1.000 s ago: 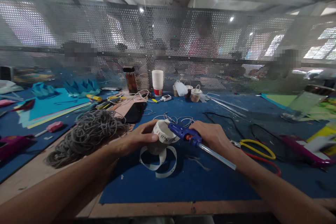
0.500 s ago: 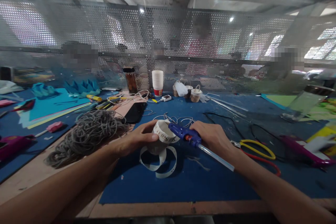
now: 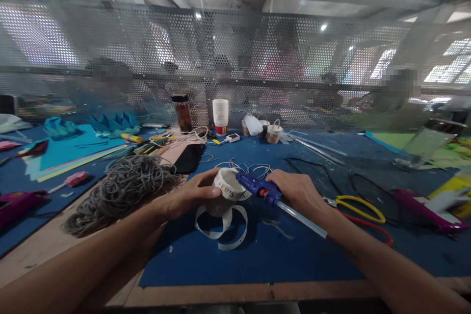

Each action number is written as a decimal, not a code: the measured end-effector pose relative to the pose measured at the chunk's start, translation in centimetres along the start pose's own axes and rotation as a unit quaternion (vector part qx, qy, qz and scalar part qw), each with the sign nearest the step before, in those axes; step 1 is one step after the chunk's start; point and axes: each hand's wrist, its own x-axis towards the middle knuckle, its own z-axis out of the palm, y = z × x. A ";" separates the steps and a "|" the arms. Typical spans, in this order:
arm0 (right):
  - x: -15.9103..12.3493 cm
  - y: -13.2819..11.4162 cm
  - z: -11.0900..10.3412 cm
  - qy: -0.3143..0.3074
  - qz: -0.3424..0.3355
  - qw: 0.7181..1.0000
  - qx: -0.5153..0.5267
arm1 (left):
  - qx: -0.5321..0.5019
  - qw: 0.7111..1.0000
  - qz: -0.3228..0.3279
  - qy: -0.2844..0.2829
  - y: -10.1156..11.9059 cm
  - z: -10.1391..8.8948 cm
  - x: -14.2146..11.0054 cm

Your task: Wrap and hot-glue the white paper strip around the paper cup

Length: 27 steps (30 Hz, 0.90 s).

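My left hand (image 3: 196, 191) is closed round the side of a small cup (image 3: 222, 206), its thumb on a pale ribbon printed with letters (image 3: 228, 187) that circles the rim. The ribbon's loose tail (image 3: 241, 235) curls on the blue mat below the cup. In my right hand (image 3: 294, 186) is a blue glue gun (image 3: 259, 187), the fingers wrapped round its grip. Its nozzle meets the cup's rim, though I cannot tell whether it touches. A clear glue stick (image 3: 303, 218) juts out of the gun's back toward my right forearm.
Grey cord (image 3: 125, 191) lies heaped at left, beside a black phone (image 3: 189, 158). Yellow-and-red-handled pliers (image 3: 360, 208) and a magenta glue gun (image 3: 423, 208) are at right. Stacked paper cups (image 3: 221, 117), a brown jar (image 3: 182, 113) and clear glue sticks (image 3: 318, 148) stand or lie behind.
Both hands, the cup and the glue gun stay almost still. The back end of the glue stick has shifted slightly left, toward the gun.
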 end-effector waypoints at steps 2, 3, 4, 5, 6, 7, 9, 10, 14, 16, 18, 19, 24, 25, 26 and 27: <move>0.0 0.0 0.0 -0.006 0.002 1.000 -0.002 | 0.004 1.000 0.001 0.002 0.2 0.1 0.0; 0.0 0.0 0.0 -0.008 0.002 1.000 -0.002 | 0.005 1.000 0.001 0.003 0.3 0.1 0.0; 0.0 0.0 -0.1 -0.009 0.002 1.000 -0.002 | 0.007 1.000 -0.002 0.003 0.4 0.1 0.0; 0.0 0.0 -0.1 -0.008 0.002 1.000 -0.001 | 0.008 1.000 -0.006 0.004 0.5 0.2 0.0; 0.0 -0.1 -0.1 -0.007 0.003 1.000 0.000 | 0.009 1.000 -0.010 0.004 0.5 0.2 0.0; 0.1 -0.1 -0.1 -0.004 0.002 1.000 0.000 | 0.010 1.000 -0.014 0.005 0.6 0.3 -0.1; 0.1 -0.1 0.0 0.000 0.000 1.000 0.001 | 0.012 1.000 -0.015 0.008 0.7 0.3 -0.1; 0.1 -0.1 0.0 -0.002 0.000 1.000 0.002 | 0.012 1.000 -0.015 0.008 0.8 0.3 -0.1; 0.1 0.0 0.1 -0.013 0.006 1.000 0.001 | 0.009 1.000 -0.010 0.006 0.8 0.4 0.0; 0.0 0.0 0.1 -0.015 0.008 1.000 0.000 | 0.009 1.000 -0.010 0.009 0.7 0.3 0.0; 0.0 0.0 0.0 -0.015 0.010 1.000 0.001 | 0.010 1.000 -0.009 0.013 0.6 0.2 0.0; 0.0 0.0 0.0 -0.016 0.012 1.000 0.001 | 0.010 1.000 -0.008 0.015 0.5 0.2 0.1; 0.0 0.1 0.1 -0.017 0.011 1.000 -0.012 | 0.015 1.000 -0.004 0.019 0.3 0.1 0.2; 0.0 0.1 0.1 -0.018 0.011 1.000 -0.015 | 0.016 1.000 -0.002 0.020 0.3 0.1 0.2; 0.0 0.2 0.1 -0.019 0.012 1.000 -0.016 | 0.017 1.000 0.001 0.020 0.4 0.1 0.2; 0.0 0.2 0.1 -0.019 0.013 1.000 -0.016 | 0.017 1.000 0.002 0.019 0.4 0.1 0.2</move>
